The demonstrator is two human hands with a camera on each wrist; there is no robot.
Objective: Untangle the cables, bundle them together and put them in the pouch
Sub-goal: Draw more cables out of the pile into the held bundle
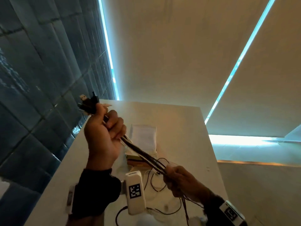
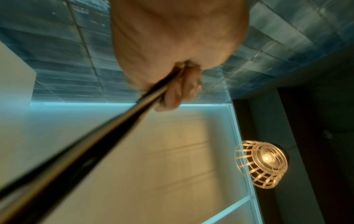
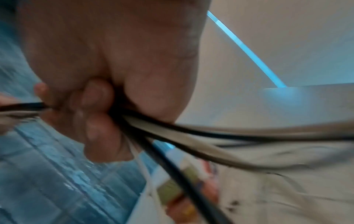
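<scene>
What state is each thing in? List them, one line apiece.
cables: gathered, stretched taut between both hands, tails loose on the table.
left hand: grips the cables near the plugs.
right hand: grips the cables lower down.
pouch: flat on the table, nothing in it yet.
lamp: lit.

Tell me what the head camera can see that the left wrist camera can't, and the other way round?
Only the head view shows the plug ends sticking out above the left hand, the right hand gripping the cables lower down, the white pouch lying on the table, and loose cable loops under the hands.

Only the left wrist view shows a lit hanging lamp with a slatted shade.

Both show the left hand gripping the bundle of cables, and the blue tiled wall.
</scene>
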